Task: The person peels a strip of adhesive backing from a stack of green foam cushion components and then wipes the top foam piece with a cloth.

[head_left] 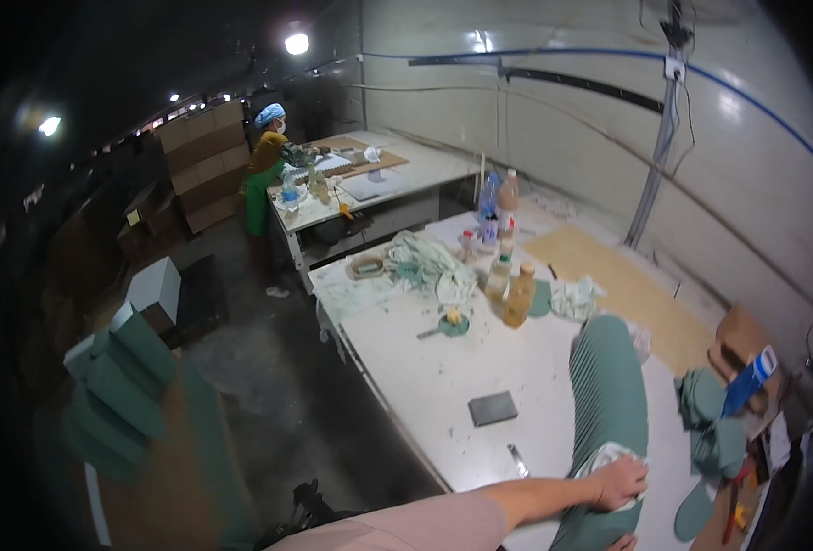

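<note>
Sleeve point(406, 530), pink, lower centre. Left hand point(619, 482): clasping cloth point(601, 456) on green roll point(614, 381), lower right, long axis running up-frame; left hand nearer upper end. Right hand point(624, 544), bottom edge: grip indiscernible.

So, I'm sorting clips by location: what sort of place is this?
Probably a workshop or factory floor. Two white worktables stand in line, a co-worker in cap and apron works at the farther one, and cardboard boxes are stacked behind.

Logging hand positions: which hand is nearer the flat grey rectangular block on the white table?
Left: in view, the left hand is below and right of the grey block; the right hand is farther, at the lower edge.
</note>
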